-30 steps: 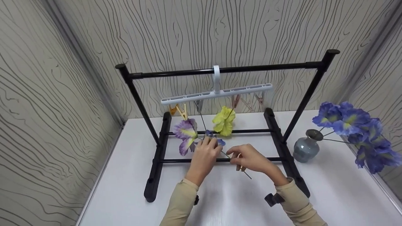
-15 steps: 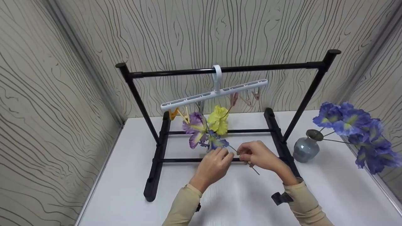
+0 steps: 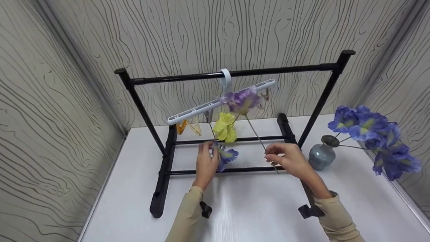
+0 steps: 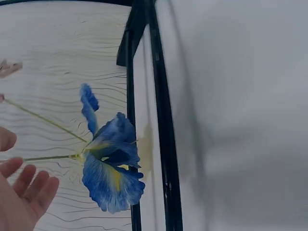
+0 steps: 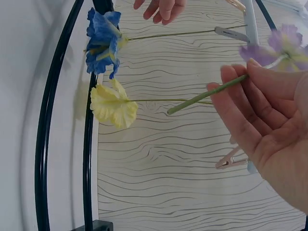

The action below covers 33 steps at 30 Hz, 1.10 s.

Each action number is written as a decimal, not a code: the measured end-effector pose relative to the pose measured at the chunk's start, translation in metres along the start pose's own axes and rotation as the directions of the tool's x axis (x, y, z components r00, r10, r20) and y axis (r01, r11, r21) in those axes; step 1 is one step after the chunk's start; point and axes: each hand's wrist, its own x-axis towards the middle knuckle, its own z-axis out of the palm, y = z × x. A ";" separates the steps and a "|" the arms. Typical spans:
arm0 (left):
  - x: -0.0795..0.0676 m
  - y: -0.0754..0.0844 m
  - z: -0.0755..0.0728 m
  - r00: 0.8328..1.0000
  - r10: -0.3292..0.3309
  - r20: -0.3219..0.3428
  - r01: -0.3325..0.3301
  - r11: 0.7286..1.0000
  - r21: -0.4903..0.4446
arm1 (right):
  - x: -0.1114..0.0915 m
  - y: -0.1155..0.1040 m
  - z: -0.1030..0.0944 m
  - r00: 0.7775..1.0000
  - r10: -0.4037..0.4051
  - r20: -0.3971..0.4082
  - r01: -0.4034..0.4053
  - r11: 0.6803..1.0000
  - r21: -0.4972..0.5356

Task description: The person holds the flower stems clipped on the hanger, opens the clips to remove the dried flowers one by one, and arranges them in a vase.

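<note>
In the head view, my right hand (image 3: 290, 159) pinches the green stem of a purple artificial flower (image 3: 242, 101), its bloom up in front of the hanger. The stem's lower end sticks out past the fingers in the right wrist view. My left hand (image 3: 205, 164) is beside a blue flower (image 3: 227, 156) that hangs bloom down from a grey clip (image 5: 231, 33). The left wrist view shows that hand's fingers (image 4: 45, 190) relaxed near the blue flower's stem, holding nothing. A yellow flower (image 3: 225, 129) hangs bloom down between the hands.
A pale blue clip hanger (image 3: 195, 111) hangs tilted, left end low, on a black rack (image 3: 275, 70). Orange (image 3: 181, 127) and cream (image 3: 195, 128) clips dangle at its left. A grey-blue vase (image 3: 321, 157) with several blue flowers (image 3: 378, 129) stands at the right.
The purple flower has swung from near the cream clip up and right in my right hand. My left hand has moved left and up, off the stems. The hanger tilts more.
</note>
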 end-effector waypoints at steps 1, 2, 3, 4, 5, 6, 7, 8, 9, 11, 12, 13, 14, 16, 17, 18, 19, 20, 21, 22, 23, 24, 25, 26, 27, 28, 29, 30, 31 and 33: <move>0.003 0.000 -0.001 0.999 -0.037 0.004 0.037 0.998 -0.042 | -0.001 0.001 -0.001 1.000 -0.002 -0.023 0.002 1.000 0.021; 0.006 0.000 -0.001 0.998 -0.065 0.010 0.066 0.995 -0.077 | -0.001 0.001 -0.002 0.999 0.000 -0.044 0.002 0.999 0.042; 0.008 0.000 -0.001 0.996 -0.087 0.020 0.089 0.990 -0.110 | -0.002 0.002 -0.004 0.998 0.003 -0.067 0.001 0.998 0.059; 0.010 0.000 -0.001 0.994 -0.102 0.033 0.105 0.984 -0.142 | -0.002 0.002 -0.005 0.996 0.008 -0.091 -0.001 0.997 0.077; 0.012 0.001 -0.001 0.993 -0.110 0.044 0.116 0.979 -0.168 | -0.003 0.003 -0.007 0.993 0.014 -0.116 -0.003 0.996 0.094; 0.013 0.001 -0.001 0.992 -0.116 0.055 0.125 0.973 -0.192 | -0.004 0.003 -0.008 0.990 0.022 -0.140 -0.007 0.994 0.109; 0.014 0.001 0.000 0.991 -0.119 0.063 0.130 0.968 -0.215 | -0.004 0.004 -0.010 0.986 0.029 -0.162 -0.009 0.992 0.125; 0.015 0.002 0.000 0.990 -0.124 0.072 0.138 0.963 -0.233 | -0.005 0.005 -0.011 0.982 0.036 -0.186 -0.009 0.990 0.143; 0.017 0.003 0.001 0.989 -0.127 0.078 0.143 0.957 -0.251 | -0.005 0.006 -0.013 0.976 0.044 -0.212 -0.009 0.986 0.164; 0.021 0.004 0.001 0.987 -0.133 0.091 0.154 0.947 -0.281 | -0.005 0.008 -0.015 0.963 0.049 -0.264 0.004 0.981 0.196; 0.023 0.005 0.001 0.987 -0.132 0.096 0.155 0.944 -0.291 | -0.005 0.009 -0.016 0.954 0.048 -0.294 0.016 0.977 0.212; 0.025 0.006 0.001 0.986 -0.133 0.100 0.157 0.942 -0.297 | -0.005 0.011 -0.017 0.944 0.043 -0.327 0.032 0.975 0.219; 0.028 0.008 0.000 0.985 -0.134 0.105 0.160 0.940 -0.301 | -0.005 0.012 -0.018 0.933 0.039 -0.359 0.047 0.972 0.229; 0.032 0.011 -0.002 0.985 -0.127 0.114 0.156 0.941 -0.300 | -0.005 0.014 -0.021 0.908 0.021 -0.419 0.082 0.971 0.225; 0.034 0.012 -0.003 0.986 -0.120 0.119 0.151 0.943 -0.295 | -0.006 0.015 -0.023 0.894 0.012 -0.449 0.099 0.970 0.222; 0.036 0.013 -0.004 0.986 -0.109 0.123 0.141 0.947 -0.289 | -0.007 0.016 -0.025 0.880 0.005 -0.476 0.111 0.971 0.214; 0.037 0.014 -0.006 0.988 -0.096 0.125 0.128 0.950 -0.283 | -0.008 0.017 -0.027 0.868 -0.001 -0.497 0.118 0.971 0.206; 0.039 0.015 -0.007 0.989 -0.084 0.124 0.116 0.954 -0.277 | -0.009 0.018 -0.030 0.857 0.002 -0.514 0.126 0.969 0.214; 0.040 0.016 -0.008 0.990 -0.073 0.121 0.103 0.958 -0.267 | -0.010 0.019 -0.032 0.847 0.004 -0.531 0.135 0.966 0.222; 0.040 0.017 -0.010 0.991 -0.064 0.120 0.093 0.961 -0.259 | -0.011 0.020 -0.035 0.838 0.011 -0.546 0.144 0.960 0.240; 0.041 0.018 -0.010 0.992 -0.052 0.114 0.079 0.965 -0.252 | -0.012 0.021 -0.037 0.828 0.014 -0.561 0.150 0.958 0.246; 0.041 0.018 -0.011 0.993 -0.042 0.107 0.067 0.968 -0.243 | -0.012 0.023 -0.040 0.818 0.019 -0.575 0.161 0.952 0.261; 0.041 0.018 -0.011 0.995 -0.033 0.097 0.055 0.970 -0.238 | -0.013 0.024 -0.042 0.808 0.025 -0.589 0.174 0.944 0.280; 0.041 0.018 -0.012 0.996 -0.030 0.088 0.050 0.972 -0.231 | -0.014 0.026 -0.045 0.796 0.030 -0.605 0.191 0.935 0.298; 0.041 0.018 -0.012 0.997 -0.022 0.077 0.039 0.973 -0.225 | -0.015 0.027 -0.047 0.784 0.032 -0.621 0.202 0.931 0.303; 0.041 0.018 -0.011 0.997 -0.017 0.069 0.032 0.974 -0.222 | -0.016 0.029 -0.050 0.769 0.033 -0.638 0.212 0.929 0.304; 0.041 0.018 -0.011 0.998 -0.012 0.062 0.025 0.975 -0.220 | -0.016 0.031 -0.053 0.754 0.038 -0.655 0.221 0.925 0.308; 0.041 0.017 -0.010 0.999 -0.008 0.054 0.019 0.976 -0.217 | -0.017 0.033 -0.055 0.741 0.047 -0.670 0.231 0.919 0.320; 0.041 0.017 -0.010 0.999 -0.004 0.045 0.013 0.977 -0.214 | -0.019 0.034 -0.058 0.729 0.054 -0.682 0.229 0.920 0.317; 0.041 0.017 -0.009 0.999 -0.004 0.032 0.011 0.977 -0.215 | -0.021 0.039 -0.064 0.708 0.073 -0.703 0.216 0.925 0.314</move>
